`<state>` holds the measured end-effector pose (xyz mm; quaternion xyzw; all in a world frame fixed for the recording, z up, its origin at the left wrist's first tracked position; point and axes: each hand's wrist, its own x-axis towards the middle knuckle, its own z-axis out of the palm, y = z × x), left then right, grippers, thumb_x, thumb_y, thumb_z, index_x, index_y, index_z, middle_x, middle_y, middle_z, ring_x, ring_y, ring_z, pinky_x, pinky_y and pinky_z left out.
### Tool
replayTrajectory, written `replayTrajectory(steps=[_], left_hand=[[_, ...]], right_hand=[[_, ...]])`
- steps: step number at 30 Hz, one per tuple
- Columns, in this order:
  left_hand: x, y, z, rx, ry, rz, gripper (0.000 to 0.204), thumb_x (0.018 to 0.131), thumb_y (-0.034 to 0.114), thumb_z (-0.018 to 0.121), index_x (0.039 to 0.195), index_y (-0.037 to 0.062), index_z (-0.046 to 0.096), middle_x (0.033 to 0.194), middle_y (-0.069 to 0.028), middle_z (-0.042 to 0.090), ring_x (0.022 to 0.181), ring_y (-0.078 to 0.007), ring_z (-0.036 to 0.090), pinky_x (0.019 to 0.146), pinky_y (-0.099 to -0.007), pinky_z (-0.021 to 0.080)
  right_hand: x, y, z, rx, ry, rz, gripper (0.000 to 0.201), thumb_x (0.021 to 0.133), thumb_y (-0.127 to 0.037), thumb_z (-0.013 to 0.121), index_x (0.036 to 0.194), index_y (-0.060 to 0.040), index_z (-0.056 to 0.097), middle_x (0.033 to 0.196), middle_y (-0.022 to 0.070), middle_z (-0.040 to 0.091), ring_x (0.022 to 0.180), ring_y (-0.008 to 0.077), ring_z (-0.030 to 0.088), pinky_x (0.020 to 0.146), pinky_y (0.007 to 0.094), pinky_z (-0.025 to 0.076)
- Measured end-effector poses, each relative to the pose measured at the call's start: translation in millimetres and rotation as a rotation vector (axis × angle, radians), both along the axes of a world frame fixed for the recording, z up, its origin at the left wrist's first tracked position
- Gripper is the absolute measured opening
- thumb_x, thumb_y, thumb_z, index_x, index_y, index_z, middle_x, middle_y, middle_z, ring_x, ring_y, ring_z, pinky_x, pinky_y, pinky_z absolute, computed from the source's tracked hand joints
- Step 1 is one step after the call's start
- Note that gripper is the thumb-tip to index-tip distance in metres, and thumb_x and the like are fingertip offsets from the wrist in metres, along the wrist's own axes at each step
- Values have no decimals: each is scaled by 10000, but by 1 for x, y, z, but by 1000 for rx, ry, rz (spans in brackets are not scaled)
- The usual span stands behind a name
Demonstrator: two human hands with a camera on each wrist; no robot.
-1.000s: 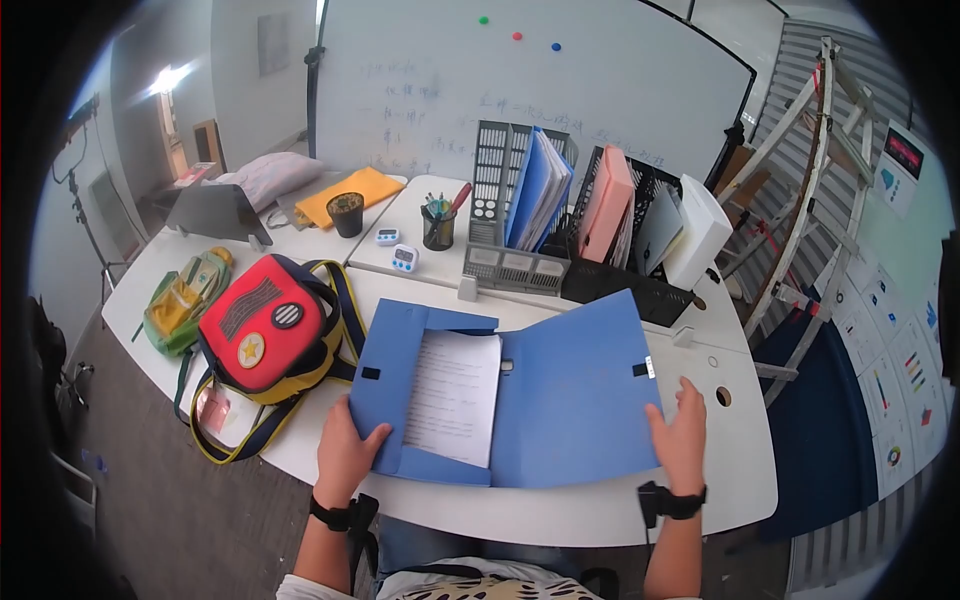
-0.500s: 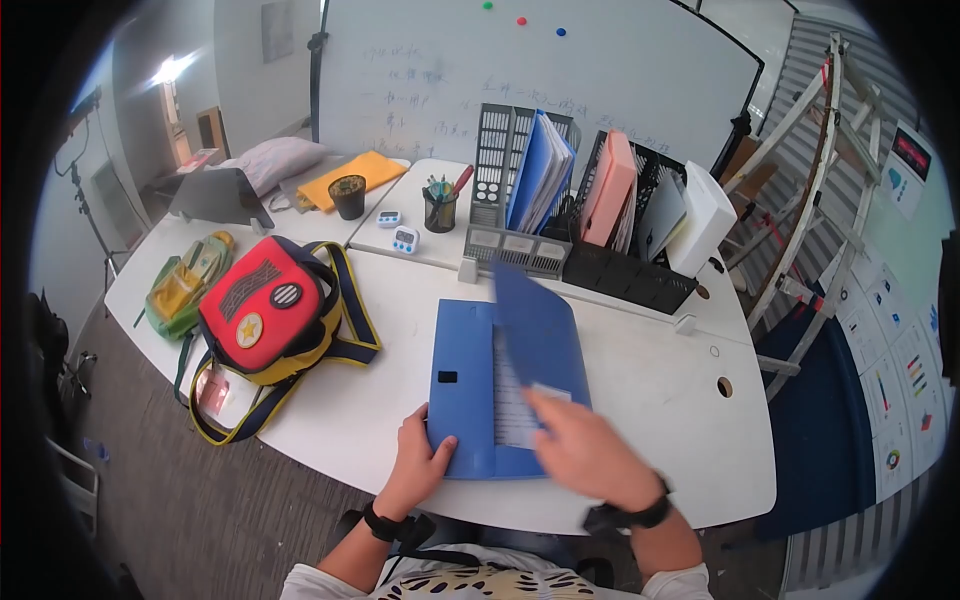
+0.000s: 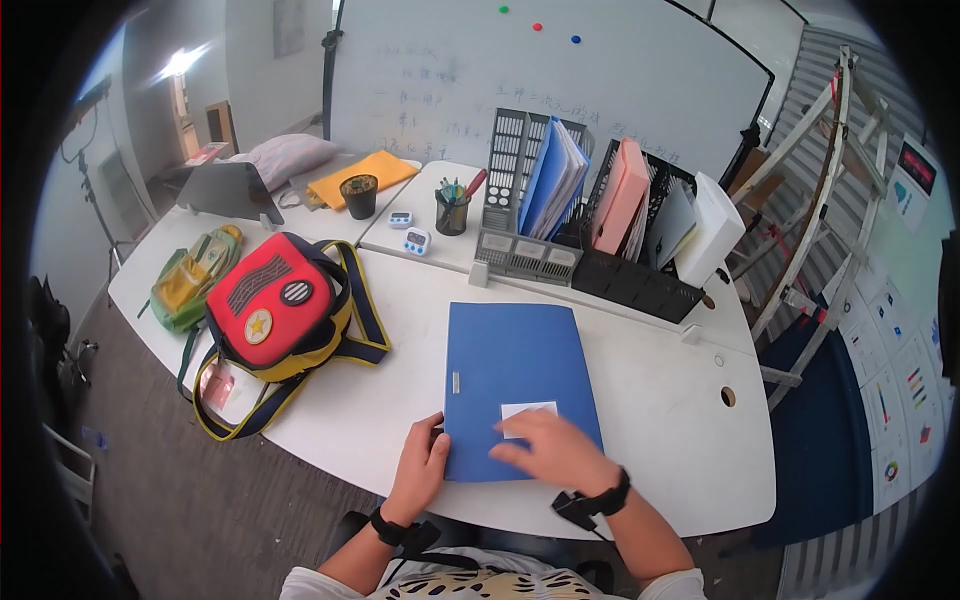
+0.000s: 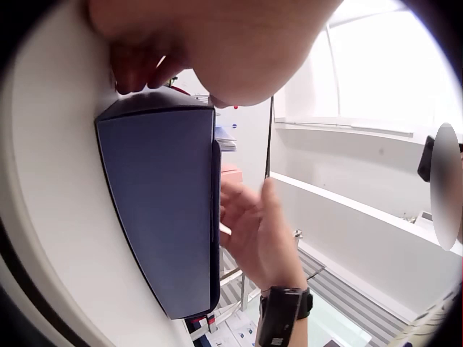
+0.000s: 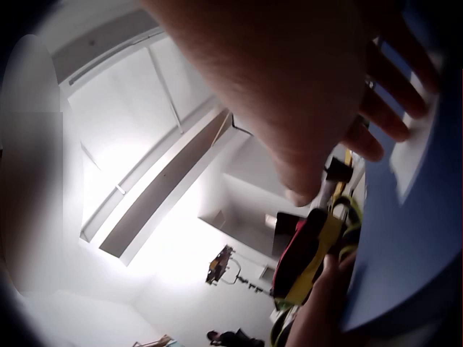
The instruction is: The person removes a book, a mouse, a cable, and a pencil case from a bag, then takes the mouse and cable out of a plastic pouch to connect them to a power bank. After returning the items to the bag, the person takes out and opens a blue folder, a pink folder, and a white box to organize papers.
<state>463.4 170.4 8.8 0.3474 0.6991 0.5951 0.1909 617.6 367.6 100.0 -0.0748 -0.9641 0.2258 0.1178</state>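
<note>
A blue document file box (image 3: 515, 350) lies with its lid down on the white table in front of me. A white label (image 3: 516, 411) on the lid is partly covered by my right hand (image 3: 558, 452), which spreads its fingers over the lid, palm down. My left hand (image 3: 420, 465) holds the box at its left edge, near the front corner. In the left wrist view, its fingers lie along the box's side (image 4: 159, 202) and the thumb is at the lid's corner. There, the right hand (image 4: 264, 235) appears with fingers extended beside the lid.
Left of the box sits a red backpack (image 3: 268, 310) with yellow-edged straps, beside a green bag (image 3: 195, 280). Behind are file racks (image 3: 630, 285) holding folders, a pen cup (image 3: 452, 214), two small timers (image 3: 416, 240) and a potted plant (image 3: 359, 197). A ladder (image 3: 800, 270) stands at the right.
The right hand has swung the lid over leftward and down, hiding the papers inside. The box has moved rightward with the left hand at its edge.
</note>
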Motion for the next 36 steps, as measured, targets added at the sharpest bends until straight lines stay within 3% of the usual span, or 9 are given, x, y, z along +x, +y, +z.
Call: replayTrajectory(steps=[5,6,9,12,16,21,24,31,36], left_hand=[[-2,1,-4,-29,-37,-15,560,1074,207,604,1513,-97,437,1358,-261,598,1178,-325,644,1032,-416,522],[-2,2,-8,-15,-13,-16,590,1068,205,617,1529,-105,419,1381,-268,594,1190,-328,638,1046,-422,517],[-7,8,5,-89,-53,-46,670,1051,228,649,1561,-111,378,1431,-289,563,1216,-348,625,1076,-439,500],[-16,11,12,-212,139,-117,737,1020,246,694,1581,-96,360,1481,-308,500,1289,-363,573,1111,-445,474],[-15,12,31,-193,2,-147,825,998,279,731,1610,-78,309,1529,-313,435,1388,-360,493,1146,-448,448],[-3,14,37,124,-736,-122,929,974,241,756,1652,-52,192,1510,-248,457,1397,-312,500,1178,-421,431],[-6,10,42,75,-796,-117,934,929,208,780,1628,-74,228,1538,-221,448,1378,-304,526,1185,-409,425],[5,3,67,194,-627,-3,868,901,121,721,1590,-87,236,1461,-233,495,1365,-284,519,1172,-394,422],[44,20,47,367,-96,183,948,816,16,794,1556,-25,202,1482,-215,414,1392,-301,470,1192,-438,382]], right_hand=[[55,91,-9,186,-114,-685,574,981,-348,720,1398,27,602,1270,261,673,1206,405,630,1022,482,522],[59,98,-10,188,-120,-687,574,981,-348,720,1398,27,602,1270,261,673,1206,405,630,1022,482,522],[64,110,-40,-695,-233,-590,631,1031,-402,682,1422,77,558,1374,267,649,1261,330,655,1064,406,510],[49,74,-71,-560,103,-524,657,1023,-404,694,1417,96,533,1346,266,655,1230,327,664,1045,411,523],[46,64,-65,-764,147,-570,670,1019,-418,698,1419,89,523,1341,271,651,1242,346,651,1064,428,512],[48,59,-72,-653,160,-543,678,1015,-422,702,1433,82,528,1351,261,657,1216,355,667,1055,429,519],[43,57,-55,-620,104,-535,688,1006,-422,710,1446,76,530,1337,258,656,1220,379,653,1062,439,515],[23,37,-20,-46,125,-404,759,949,-400,782,1496,47,505,1396,254,549,1337,423,500,1140,486,444],[8,-2,6,-202,236,-174,972,886,-402,858,1595,25,349,1542,285,421,1390,459,456,1154,498,436]])
